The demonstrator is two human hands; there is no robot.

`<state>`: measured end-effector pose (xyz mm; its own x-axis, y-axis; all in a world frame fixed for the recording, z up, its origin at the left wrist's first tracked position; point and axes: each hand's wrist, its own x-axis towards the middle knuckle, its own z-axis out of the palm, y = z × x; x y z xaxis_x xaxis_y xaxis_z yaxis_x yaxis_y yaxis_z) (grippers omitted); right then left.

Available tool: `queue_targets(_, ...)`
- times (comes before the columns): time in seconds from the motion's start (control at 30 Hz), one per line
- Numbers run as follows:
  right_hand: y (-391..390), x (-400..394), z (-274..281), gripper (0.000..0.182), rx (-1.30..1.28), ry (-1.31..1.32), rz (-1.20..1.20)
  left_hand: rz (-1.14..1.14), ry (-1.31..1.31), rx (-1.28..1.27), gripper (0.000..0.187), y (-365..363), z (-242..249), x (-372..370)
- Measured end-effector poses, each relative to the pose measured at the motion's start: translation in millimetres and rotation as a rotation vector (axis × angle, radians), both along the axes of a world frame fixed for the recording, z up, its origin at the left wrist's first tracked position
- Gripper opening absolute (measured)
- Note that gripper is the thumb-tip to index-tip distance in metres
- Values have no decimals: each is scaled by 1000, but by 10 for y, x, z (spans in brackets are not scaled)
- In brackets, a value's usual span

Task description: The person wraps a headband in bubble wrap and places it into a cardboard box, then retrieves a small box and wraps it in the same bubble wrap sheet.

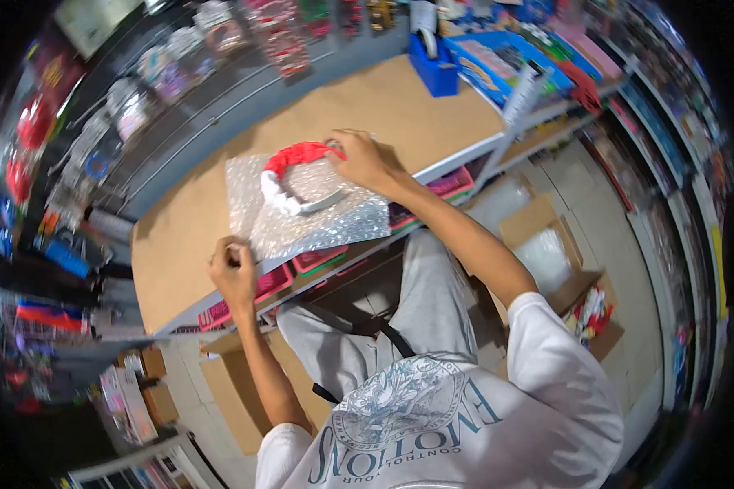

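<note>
Transparent bubble-wrap sheet (334, 226) lies on a long brown tabletop (175, 240), near side overhanging the front edge; tabletop runs on left of the sheet, and right of it to a blue plastic tape dispenser (434, 73). Red-and-white fabric headband (273, 187) rests on the sheet; right hand (359, 159), above the sheet's far-right part, has fingers closed on its red end, hiding that end. Left hand (233, 269) at the sheet's near-left corner, fingers curled; cannot tell whether they grip it. Pink baskets (273, 282) below the sheet partly covered, contents unclear.
</note>
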<state>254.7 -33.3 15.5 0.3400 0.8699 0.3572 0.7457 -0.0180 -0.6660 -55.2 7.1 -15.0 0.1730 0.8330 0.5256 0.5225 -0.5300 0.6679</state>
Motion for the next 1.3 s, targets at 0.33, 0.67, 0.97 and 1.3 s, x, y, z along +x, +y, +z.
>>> queue_targets(0.33, -1589, 548, -276, 31, 232, 504, -303, 51, 169, 104, 24, -7, -80, -77)
queue_targets(0.67, -5520, 848, -2224, 27, 70, 374, -1257, -342, 697, 211, 42, -11, 259, 303)
queue_targets(0.97, -7052, 1083, -2597, 26, 26, 173, -1888, -413, 606, 59, 48, 260, 112, 423)
queue_targets(1.3, -6910, 995, -2901, 32, -184, 224, -1864, -432, 595, 55, 50, 267, 98, 388)
